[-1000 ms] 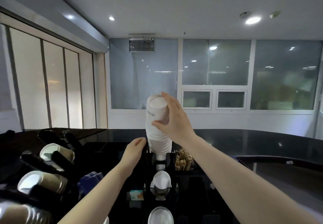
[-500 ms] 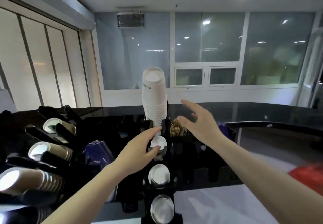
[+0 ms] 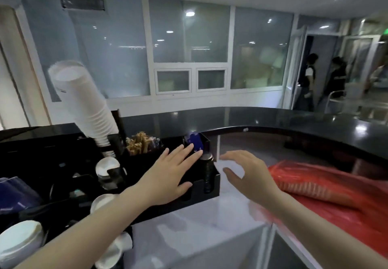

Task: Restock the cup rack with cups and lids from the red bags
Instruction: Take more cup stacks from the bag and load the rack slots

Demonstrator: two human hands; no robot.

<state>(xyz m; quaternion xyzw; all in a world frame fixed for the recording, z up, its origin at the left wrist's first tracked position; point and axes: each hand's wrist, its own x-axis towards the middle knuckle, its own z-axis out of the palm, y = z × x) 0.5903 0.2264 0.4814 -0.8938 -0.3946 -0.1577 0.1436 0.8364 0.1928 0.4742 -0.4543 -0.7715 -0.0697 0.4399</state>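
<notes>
A tall stack of white cups [image 3: 84, 104] stands upside down in the top slot of the black cup rack [image 3: 205, 193], leaning left. More cup stacks [image 3: 107, 166] fill the lower slots. My left hand [image 3: 170, 174] hovers with flat, spread fingers over the rack's right compartments, holding nothing. To its right my right hand [image 3: 247, 172] is in the air with loosely bent fingers, empty, just left of a red bag [image 3: 327, 186] that shows stacked cups through the plastic.
Wooden stirrers [image 3: 138, 144] and blue packets [image 3: 195, 142] sit in the rack's back bins. A white counter [image 3: 189, 233] lies below, a curved black counter [image 3: 273, 119] behind. Two people [image 3: 323, 79] stand by a doorway at the far right.
The view has swung right and down, bringing the red bag into sight. Both hands have left the white cup stack and moved right, toward the rack's right end and the bag.
</notes>
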